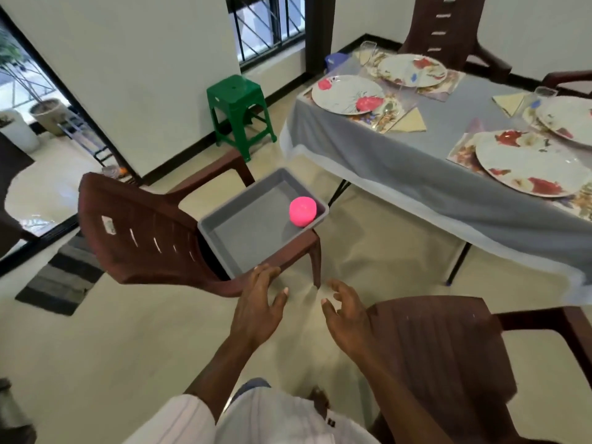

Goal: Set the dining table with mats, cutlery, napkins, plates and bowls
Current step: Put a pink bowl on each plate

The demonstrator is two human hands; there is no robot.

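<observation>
A grey plastic tray (243, 232) rests on the seat of a brown chair (137, 232), and a pink bowl (303, 210) lies upside down in its far right corner. My left hand (259, 306) hovers open at the tray's near edge, fingers spread, holding nothing. Just right of it, above the floor, my right hand (346, 312) is open and empty too. On the dining table (400, 161) with its grey cloth lie several floral plates (347, 93) on floral mats (461, 152), folded yellow napkins (410, 121), cutlery (386, 112) and clear glasses (366, 51).
A second brown chair (448, 357) stands close at my right, under my right forearm. A green stool (238, 107) sits by the wall, a striped rug (64, 277) lies at the left, and further brown chairs (448, 27) stand behind the table.
</observation>
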